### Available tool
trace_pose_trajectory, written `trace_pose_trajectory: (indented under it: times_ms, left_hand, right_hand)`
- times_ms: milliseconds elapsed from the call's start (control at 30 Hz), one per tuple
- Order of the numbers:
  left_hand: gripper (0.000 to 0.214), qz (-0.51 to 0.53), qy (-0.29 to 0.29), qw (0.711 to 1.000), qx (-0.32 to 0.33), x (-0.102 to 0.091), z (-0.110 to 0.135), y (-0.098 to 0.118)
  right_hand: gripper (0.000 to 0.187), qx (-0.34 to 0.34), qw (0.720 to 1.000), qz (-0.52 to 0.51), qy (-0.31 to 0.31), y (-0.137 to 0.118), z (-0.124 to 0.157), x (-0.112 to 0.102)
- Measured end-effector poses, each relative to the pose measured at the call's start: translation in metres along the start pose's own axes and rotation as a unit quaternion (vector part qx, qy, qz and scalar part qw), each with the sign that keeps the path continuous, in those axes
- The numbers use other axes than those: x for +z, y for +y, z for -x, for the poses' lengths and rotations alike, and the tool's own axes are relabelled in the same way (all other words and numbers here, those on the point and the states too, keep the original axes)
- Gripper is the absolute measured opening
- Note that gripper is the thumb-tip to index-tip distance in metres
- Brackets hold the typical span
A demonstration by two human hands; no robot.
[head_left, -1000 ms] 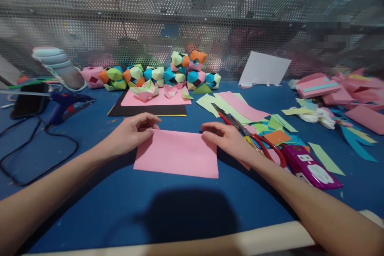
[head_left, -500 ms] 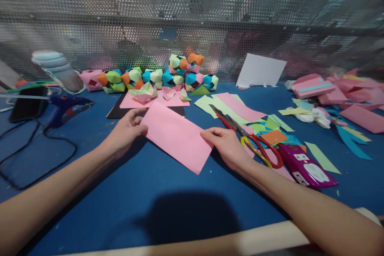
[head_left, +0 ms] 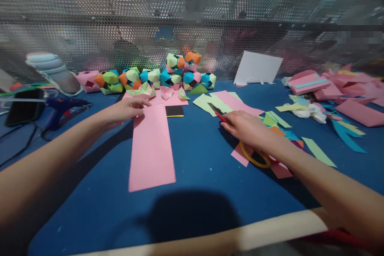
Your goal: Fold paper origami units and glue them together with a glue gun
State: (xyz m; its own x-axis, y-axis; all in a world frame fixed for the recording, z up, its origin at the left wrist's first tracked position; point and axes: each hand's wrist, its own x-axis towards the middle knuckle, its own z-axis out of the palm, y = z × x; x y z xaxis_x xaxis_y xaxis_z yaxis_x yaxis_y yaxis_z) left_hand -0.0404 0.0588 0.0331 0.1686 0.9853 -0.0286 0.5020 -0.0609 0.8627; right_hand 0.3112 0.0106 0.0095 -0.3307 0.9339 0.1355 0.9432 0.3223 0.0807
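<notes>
A pink rectangular sheet of paper (head_left: 152, 150) stretches toward me on the blue table. My left hand (head_left: 127, 110) is closed at its far edge, the fingertips at the top left corner. On the right, my right hand (head_left: 247, 126) is closed over the scissors (head_left: 221, 116), which have red and yellow handles. Their blades point away to the left, and the palm hides much of the handles. Under and around them lie pink, green and orange paper scraps (head_left: 277, 130).
Folded paper balls (head_left: 151, 77) line the back before a perforated metal screen (head_left: 120, 0). A bottle (head_left: 54, 73), phone (head_left: 24, 106) and glue gun (head_left: 58, 108) lie left. A white card (head_left: 258, 68) leans at the back; pink paper pieces (head_left: 345, 84) pile up right.
My right hand has let go of the pink paper and moved right onto the scissors. The sheet has turned lengthwise toward me, still at my left hand.
</notes>
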Motion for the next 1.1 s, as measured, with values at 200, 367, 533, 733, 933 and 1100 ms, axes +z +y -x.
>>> trace_pose_trajectory:
  times_ms: [200,367,533,733,933,1100]
  left_hand:
    - [0.037,-0.290,-0.153,0.922,0.204,0.024,-0.039,0.023]
    - [0.031,-0.373,-0.177,0.835,0.363,0.067,-0.049,0.031]
    - [0.033,-0.389,-0.110,0.832,0.379,0.077,-0.014,0.016]
    - [0.056,-0.442,-0.081,0.857,0.253,0.075,0.050,-0.008]
    - [0.063,-0.480,-0.036,0.864,0.149,0.081,0.061,-0.019]
    - [0.058,-0.470,-0.031,0.873,0.124,0.082,0.058,-0.020]
  right_hand:
    - [0.031,0.032,0.996,0.080,-0.024,0.005,-0.009,0.020]
    - [0.027,0.022,0.993,0.113,-0.027,0.006,-0.009,0.024]
    - [0.028,0.008,0.991,0.131,-0.008,0.002,-0.004,0.021]
    - [0.029,0.010,0.994,0.104,-0.002,-0.004,0.004,0.007]
    - [0.029,-0.030,0.999,-0.028,0.005,-0.004,0.026,-0.002]
    - [0.030,-0.072,0.992,-0.101,-0.025,-0.008,0.044,0.009]
